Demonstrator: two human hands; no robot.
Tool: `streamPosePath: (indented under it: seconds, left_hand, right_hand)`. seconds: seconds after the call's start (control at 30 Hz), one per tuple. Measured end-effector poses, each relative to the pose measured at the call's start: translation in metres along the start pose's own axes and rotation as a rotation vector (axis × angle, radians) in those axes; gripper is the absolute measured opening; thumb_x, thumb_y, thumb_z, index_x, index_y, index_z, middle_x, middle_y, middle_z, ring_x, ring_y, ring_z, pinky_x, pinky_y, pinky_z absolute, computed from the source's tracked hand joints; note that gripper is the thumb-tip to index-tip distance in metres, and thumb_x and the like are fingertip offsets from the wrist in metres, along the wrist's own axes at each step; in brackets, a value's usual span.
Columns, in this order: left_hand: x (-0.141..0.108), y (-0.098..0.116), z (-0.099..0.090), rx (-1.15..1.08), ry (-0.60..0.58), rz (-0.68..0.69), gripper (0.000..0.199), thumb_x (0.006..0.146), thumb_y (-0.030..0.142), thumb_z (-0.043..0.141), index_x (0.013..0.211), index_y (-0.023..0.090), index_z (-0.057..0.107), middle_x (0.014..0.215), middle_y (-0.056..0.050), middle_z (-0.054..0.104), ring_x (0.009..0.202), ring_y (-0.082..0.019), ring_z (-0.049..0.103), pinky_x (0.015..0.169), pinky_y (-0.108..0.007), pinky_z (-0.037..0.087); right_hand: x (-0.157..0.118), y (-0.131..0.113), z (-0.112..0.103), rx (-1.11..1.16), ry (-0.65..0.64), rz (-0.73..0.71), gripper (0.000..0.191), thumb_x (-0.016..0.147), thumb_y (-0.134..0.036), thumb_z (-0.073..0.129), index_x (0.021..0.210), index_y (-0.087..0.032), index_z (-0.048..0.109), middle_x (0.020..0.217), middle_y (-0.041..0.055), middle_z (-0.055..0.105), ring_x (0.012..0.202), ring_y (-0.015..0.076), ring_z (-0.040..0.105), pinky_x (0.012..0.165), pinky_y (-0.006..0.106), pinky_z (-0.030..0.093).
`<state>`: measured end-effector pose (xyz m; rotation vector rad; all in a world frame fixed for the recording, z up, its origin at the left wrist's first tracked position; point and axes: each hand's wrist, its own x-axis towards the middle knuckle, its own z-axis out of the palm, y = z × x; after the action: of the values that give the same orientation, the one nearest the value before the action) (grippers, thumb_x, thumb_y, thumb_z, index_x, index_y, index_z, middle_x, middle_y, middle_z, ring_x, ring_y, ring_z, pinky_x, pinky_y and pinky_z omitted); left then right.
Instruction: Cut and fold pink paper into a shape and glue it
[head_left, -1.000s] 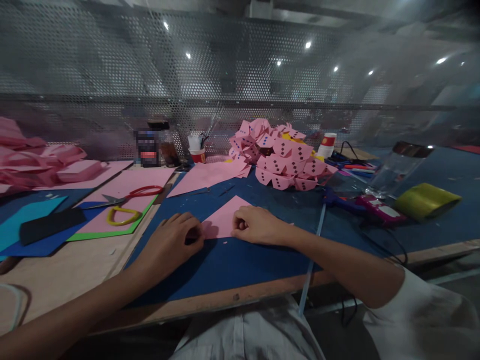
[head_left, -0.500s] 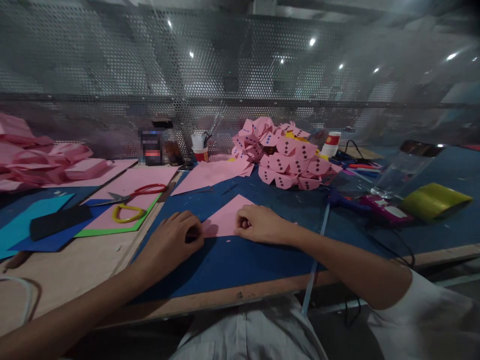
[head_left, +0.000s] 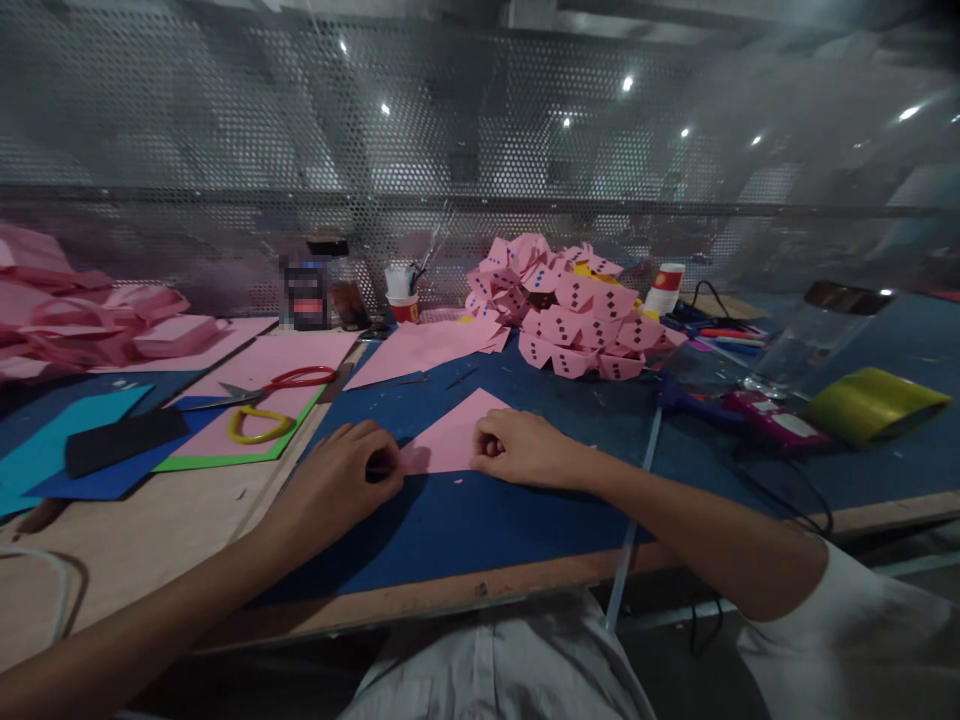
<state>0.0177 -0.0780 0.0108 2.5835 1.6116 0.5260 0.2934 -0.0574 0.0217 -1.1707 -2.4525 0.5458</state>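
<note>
A sheet of pink paper [head_left: 450, 435], folded to a triangle with its tip pointing away from me, lies flat on the blue mat [head_left: 435, 540]. My left hand [head_left: 352, 465] is closed at the paper's left corner, thumb and fingers pinching it. On the right part of the triangle rests my right hand [head_left: 525, 450], its fingers curled in and pressed on the paper, covering the right corner. A tiny pink scrap [head_left: 458, 481] lies just below the folded edge.
Red-handled scissors [head_left: 300, 377] and a yellow ring-shaped handle [head_left: 259, 426] lie on coloured sheets at left. Behind are flat pink sheets [head_left: 420, 350] and a heap of folded pink paper pieces [head_left: 592, 320]. A glass jar [head_left: 814, 335] and yellow tape roll [head_left: 874, 405] stand right.
My left hand has shifted very slightly left along the paper's corner. My right hand and the folded paper stay where they were.
</note>
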Motion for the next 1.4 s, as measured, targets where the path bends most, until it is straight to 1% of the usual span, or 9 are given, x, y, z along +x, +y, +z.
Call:
streamPosePath:
  seconds: [0.27,0.47,0.73,0.97,1.1,1.4]
  left_hand:
    - [-0.003,0.000,-0.002,0.007,0.018,-0.033,0.015,0.083,0.036,0.058,0.079,0.022,0.064,0.090,-0.006,0.068,0.085,-0.025,0.058,0.075,-0.034,0.042]
    - [-0.004,0.000,-0.003,-0.014,0.020,-0.036,0.014,0.082,0.035,0.059,0.079,0.022,0.064,0.089,-0.006,0.068,0.085,-0.026,0.059,0.075,-0.035,0.043]
    - [-0.006,-0.010,-0.002,-0.025,0.046,-0.022,0.014,0.081,0.035,0.061,0.077,0.023,0.065,0.086,-0.005,0.067,0.082,-0.025,0.060,0.076,-0.036,0.043]
    - [-0.009,-0.015,-0.004,0.021,0.036,-0.022,0.013,0.082,0.035,0.060,0.079,0.023,0.064,0.086,-0.004,0.066,0.085,-0.026,0.059,0.077,-0.036,0.041]
    - [-0.012,-0.016,-0.007,0.032,0.047,-0.046,0.014,0.083,0.035,0.057,0.079,0.024,0.064,0.088,-0.004,0.067,0.088,-0.026,0.059,0.078,-0.036,0.042]
    - [-0.016,-0.022,-0.005,0.035,0.056,-0.080,0.016,0.083,0.038,0.057,0.080,0.024,0.063,0.093,-0.005,0.067,0.089,-0.026,0.058,0.083,-0.037,0.043]
  right_hand:
    - [0.000,0.000,0.000,0.007,-0.001,0.007,0.011,0.082,-0.030,0.067,0.083,-0.019,0.067,0.085,0.0010,0.069,0.077,0.0135,0.059,0.065,0.025,0.035]
    - [0.000,0.002,0.001,0.005,-0.007,0.005,0.010,0.082,-0.029,0.066,0.082,-0.019,0.067,0.085,0.0014,0.069,0.076,0.0137,0.058,0.064,0.026,0.034]
    - [0.000,0.000,0.000,0.015,-0.015,0.016,0.010,0.082,-0.029,0.066,0.082,-0.019,0.067,0.084,0.0009,0.070,0.075,0.0132,0.058,0.064,0.026,0.035]
    - [0.001,0.003,0.002,0.017,-0.010,0.008,0.011,0.082,-0.030,0.066,0.082,-0.020,0.067,0.084,0.0002,0.069,0.074,0.0128,0.058,0.063,0.026,0.034]
    - [0.001,0.003,0.002,0.011,-0.009,0.000,0.010,0.082,-0.029,0.066,0.082,-0.019,0.067,0.085,0.0006,0.069,0.075,0.0127,0.058,0.064,0.025,0.035]
    - [0.000,0.001,0.001,0.011,-0.010,0.010,0.009,0.082,-0.029,0.067,0.082,-0.019,0.067,0.084,0.0004,0.069,0.074,0.0124,0.058,0.062,0.025,0.034]
